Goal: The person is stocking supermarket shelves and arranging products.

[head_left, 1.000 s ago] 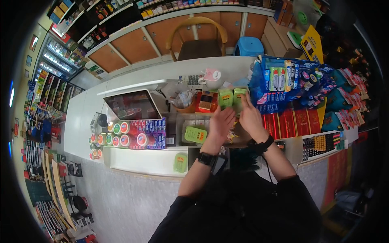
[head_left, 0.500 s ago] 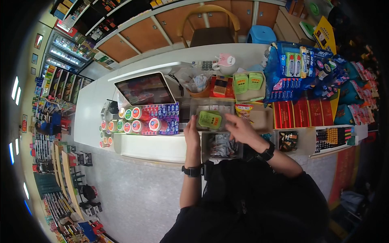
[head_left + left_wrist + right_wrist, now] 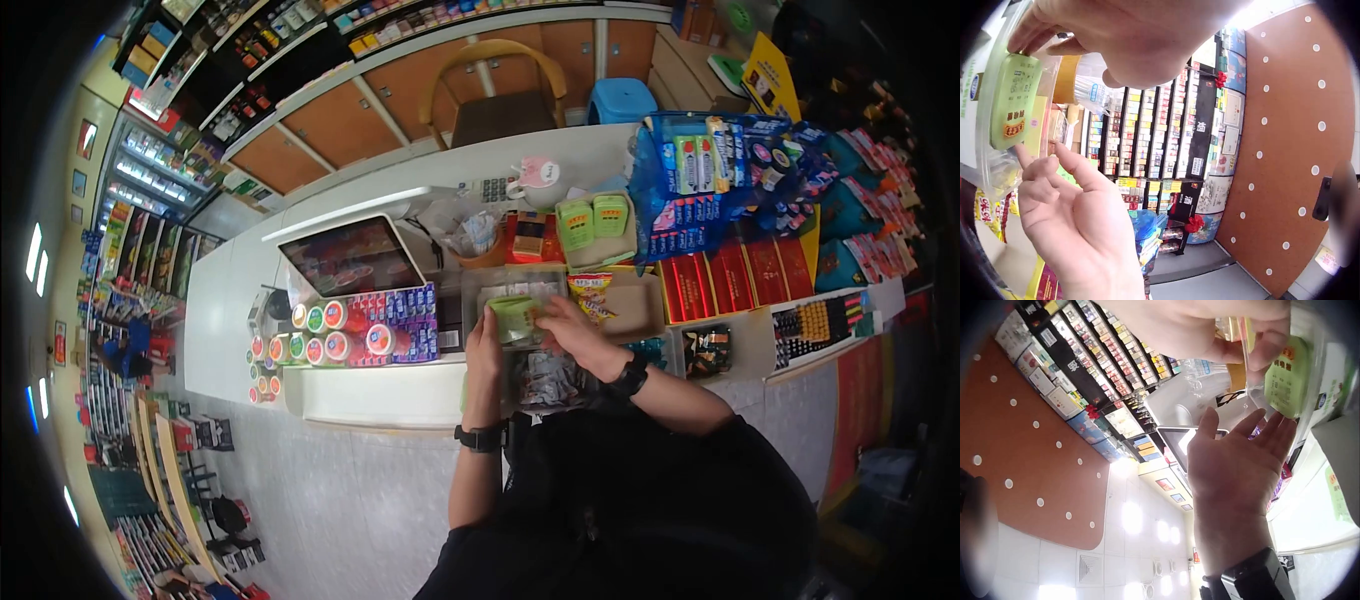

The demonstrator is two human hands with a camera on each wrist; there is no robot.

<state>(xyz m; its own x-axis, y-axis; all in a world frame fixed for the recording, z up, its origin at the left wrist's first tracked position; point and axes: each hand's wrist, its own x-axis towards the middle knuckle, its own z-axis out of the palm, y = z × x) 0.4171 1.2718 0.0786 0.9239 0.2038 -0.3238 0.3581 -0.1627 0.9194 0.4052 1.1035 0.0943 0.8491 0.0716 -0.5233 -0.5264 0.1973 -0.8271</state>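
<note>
As it sits between your two hands, the green pack (image 3: 515, 318) is over a clear plastic bin (image 3: 560, 283); you cannot tell from these views whether it rests on the white packets (image 3: 530, 288) inside. Your left hand (image 3: 484, 348) is mostly open, its long fingers straight, the tips meeting one edge of the pack with the thumb standing apart. Your right hand (image 3: 575, 328) is at the opposite side, fingers loosely bent, at least one fingertip at the pack's edge, with nothing wrapped in its grasp. Nearer your body is a second bin of silvery packets (image 3: 548, 378). To the right of the clear bin, a yellow-and-red snack bag (image 3: 592, 292) lies at a cardboard tray (image 3: 635, 305). Just beyond, two more green packs (image 3: 576, 226) stand side by side in another tray. Farther left on the tabletop (image 3: 230, 300) you have round lidded tubs (image 3: 337, 347) and a monitor (image 3: 352, 258).
</note>
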